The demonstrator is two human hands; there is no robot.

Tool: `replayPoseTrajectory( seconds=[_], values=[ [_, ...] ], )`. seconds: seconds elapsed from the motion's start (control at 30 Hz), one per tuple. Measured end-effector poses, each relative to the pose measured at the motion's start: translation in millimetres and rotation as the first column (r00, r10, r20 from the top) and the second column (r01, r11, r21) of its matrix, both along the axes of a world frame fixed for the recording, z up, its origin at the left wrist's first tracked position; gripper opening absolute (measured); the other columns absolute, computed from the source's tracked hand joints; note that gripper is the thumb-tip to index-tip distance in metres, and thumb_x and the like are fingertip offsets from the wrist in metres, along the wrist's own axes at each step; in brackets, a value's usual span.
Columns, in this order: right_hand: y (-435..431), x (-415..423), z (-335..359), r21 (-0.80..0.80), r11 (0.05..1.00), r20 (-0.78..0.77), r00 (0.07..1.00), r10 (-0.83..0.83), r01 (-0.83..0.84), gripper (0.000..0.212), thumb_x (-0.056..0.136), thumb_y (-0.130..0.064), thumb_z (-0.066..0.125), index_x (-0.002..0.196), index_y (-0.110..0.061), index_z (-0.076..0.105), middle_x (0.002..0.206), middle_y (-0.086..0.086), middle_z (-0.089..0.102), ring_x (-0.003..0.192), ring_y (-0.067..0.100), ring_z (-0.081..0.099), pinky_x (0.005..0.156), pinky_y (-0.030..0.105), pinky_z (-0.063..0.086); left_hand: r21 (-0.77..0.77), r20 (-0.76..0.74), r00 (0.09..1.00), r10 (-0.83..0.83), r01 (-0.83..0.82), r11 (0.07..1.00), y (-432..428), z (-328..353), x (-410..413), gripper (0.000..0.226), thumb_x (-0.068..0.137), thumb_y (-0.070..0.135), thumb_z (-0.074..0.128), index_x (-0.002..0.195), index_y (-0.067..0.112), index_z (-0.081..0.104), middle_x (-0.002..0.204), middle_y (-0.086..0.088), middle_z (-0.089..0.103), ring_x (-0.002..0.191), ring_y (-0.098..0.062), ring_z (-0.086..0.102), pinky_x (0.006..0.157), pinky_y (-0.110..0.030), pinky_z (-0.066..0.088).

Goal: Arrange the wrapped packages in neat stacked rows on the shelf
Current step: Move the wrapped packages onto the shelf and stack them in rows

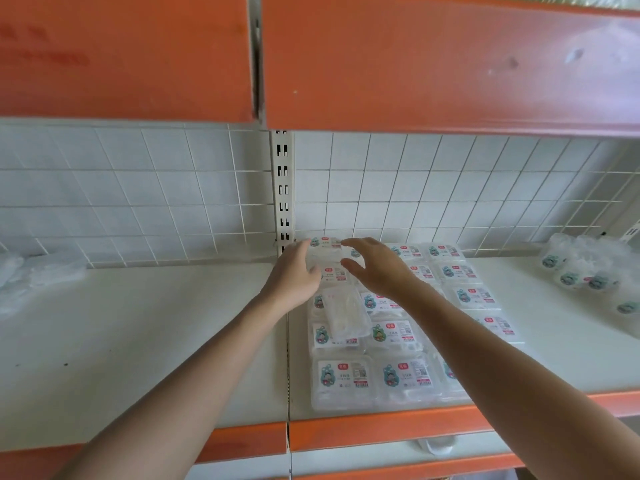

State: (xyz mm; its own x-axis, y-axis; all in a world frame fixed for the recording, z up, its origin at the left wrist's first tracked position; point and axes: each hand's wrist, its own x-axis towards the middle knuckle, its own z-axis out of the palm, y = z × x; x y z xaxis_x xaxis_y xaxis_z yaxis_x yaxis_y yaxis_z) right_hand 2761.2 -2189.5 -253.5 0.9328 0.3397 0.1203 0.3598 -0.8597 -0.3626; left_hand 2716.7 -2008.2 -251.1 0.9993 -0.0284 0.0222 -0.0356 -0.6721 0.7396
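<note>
While both hands reach to the rear of the shelf (588,362), I worry most about the back stack (329,258) of packages. It stands tall against the wire grid (381,188), and a push from one side only could slide its top package off or tip it onto the rows in front.

The left hand (294,271) lies against the stack's left side, fingers fairly straight and thumb in front. As far as I can tell, it is touching rather than gripping. The right hand (375,268) hovers just right of the stack, fingers spread wide, holding nothing. So the stack sits between the two hands, touching the left and just beside the right.

A second risk I see is the loose package (344,317) lying askew, plain side up, across the rows below the wrists. A forearm pulling back could drag it and disturb the flat rows of packages (464,296) further right. The bagged pile (585,268) at the far right lies well apart, not yet sorted.
</note>
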Motion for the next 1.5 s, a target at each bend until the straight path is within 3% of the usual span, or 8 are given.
replayPoseTrajectory(
  seconds=[0.3, 0.43, 0.63, 0.8, 0.93, 1.1, 1.2, 1.5],
  values=[
    [-13, -75, 6, 0.034, 0.999, 0.007, 1.0, -0.016, 0.015, 0.04, 0.091, -0.055, 0.052, 0.117, -0.026, 0.06, 0.12, -0.001, 0.057, 0.106, 0.015, 0.056, 0.088, 0.034, 0.049, 0.17, 0.146, 0.976, -0.161, 0.135, 0.976, -6, -2, -33, 0.042, 0.096, 0.005, 0.044, 0.135, 0.014, 0.054, 0.141, 0.001, 0.052, 0.133, -0.014, 0.042, 0.103, -0.016, 0.026],
    [-9, -95, 3, -0.055, 0.998, -0.034, 0.999, -0.032, 0.03, 0.055, 0.083, -0.067, 0.053, 0.124, -0.031, 0.054, 0.127, -0.002, 0.053, 0.113, 0.016, 0.054, 0.092, 0.037, 0.047, 0.202, 0.096, 0.972, -0.213, 0.191, 0.961, -6, -11, -40, 0.043, 0.093, 0.004, 0.048, 0.134, 0.016, 0.056, 0.138, 0.002, 0.055, 0.131, -0.015, 0.044, 0.107, -0.023, 0.033],
    [-4, -100, -8, -0.179, 0.984, 0.004, 1.0, -0.023, 0.024, 0.075, 0.078, -0.069, 0.058, 0.138, -0.028, 0.041, 0.134, 0.002, 0.047, 0.124, 0.021, 0.044, 0.1, 0.04, 0.042, 0.114, 0.093, 0.982, -0.165, 0.155, 0.981, -3, -20, -45, 0.041, 0.085, 0.011, 0.066, 0.124, 0.021, 0.061, 0.122, 0.005, 0.06, 0.112, -0.011, 0.053, 0.087, -0.016, 0.036],
    [-14, -95, -4, 0.189, 0.982, -0.007, 1.0, 0.008, -0.007, 0.054, 0.08, -0.037, 0.075, 0.128, -0.024, 0.055, 0.125, 0.002, 0.053, 0.104, 0.014, 0.052, 0.095, 0.032, 0.046, -0.088, 0.129, 0.988, -0.085, 0.097, 0.991, -1, -22, -51, 0.043, 0.079, 0.007, 0.072, 0.118, 0.024, 0.063, 0.11, 0.007, 0.057, 0.093, -0.004, 0.057, 0.079, -0.012, 0.043],
    [-22, -91, 6, 0.465, 0.878, -0.167, 0.985, -0.036, 0.111, 0.027, 0.09, -0.038, 0.063, 0.115, -0.028, 0.059, 0.112, -0.012, 0.061, 0.089, 0.003, 0.064, 0.074, 0.024, 0.055, -0.272, 0.13, 0.991, -0.021, 0.056, 0.961, -2, -22, -52, 0.038, 0.08, 0.008, 0.073, 0.112, 0.027, 0.066, 0.106, 0.001, 0.061, 0.083, -0.002, 0.059, 0.073, -0.009, 0.046],
    [-25, -85, 9, 0.494, 0.843, -0.202, 0.971, -0.129, 0.215, 0.03, 0.098, -0.047, 0.043, 0.104, -0.021, 0.057, 0.094, 0.001, 0.067, 0.071, 0.019, 0.068, 0.065, 0.042, 0.059, -0.393, 0.111, 0.994, -0.011, 0.053, 0.918, -10, -19, -49, 0.035, 0.089, 0.023, 0.069, 0.123, 0.024, 0.063, 0.108, 0.001, 0.063, 0.087, 0.002, 0.063, 0.073, -0.009, 0.049],
    [-26, -84, 8, 0.481, 0.845, -0.226, 0.964, -0.138, 0.234, 0.029, 0.099, -0.044, 0.042, 0.109, -0.02, 0.054, 0.096, 0.002, 0.067, 0.066, 0.019, 0.069, 0.059, 0.037, 0.059, -0.434, 0.057, 0.998, -0.016, 0.04, 0.9, -15, -17, -49, 0.034, 0.092, 0.025, 0.064, 0.126, 0.023, 0.062, 0.102, 0.001, 0.069, 0.086, -0.004, 0.067, 0.075, -0.022, 0.057],
    [-30, -77, 7, 0.545, 0.808, -0.202, 0.97, -0.135, 0.226, 0.013, 0.095, -0.036, 0.057, 0.107, -0.032, 0.053, 0.098, -0.007, 0.067, 0.07, 0.006, 0.068, 0.063, 0.033, 0.058, -0.46, -0.044, 0.998, -0.048, 0.022, 0.888, -19, -10, -46, 0.011, 0.092, 0.028, 0.064, 0.095, 0.02, 0.07, 0.091, 0.003, 0.073, 0.08, -0.007, 0.067, 0.064, -0.02, 0.053]
  ],
)
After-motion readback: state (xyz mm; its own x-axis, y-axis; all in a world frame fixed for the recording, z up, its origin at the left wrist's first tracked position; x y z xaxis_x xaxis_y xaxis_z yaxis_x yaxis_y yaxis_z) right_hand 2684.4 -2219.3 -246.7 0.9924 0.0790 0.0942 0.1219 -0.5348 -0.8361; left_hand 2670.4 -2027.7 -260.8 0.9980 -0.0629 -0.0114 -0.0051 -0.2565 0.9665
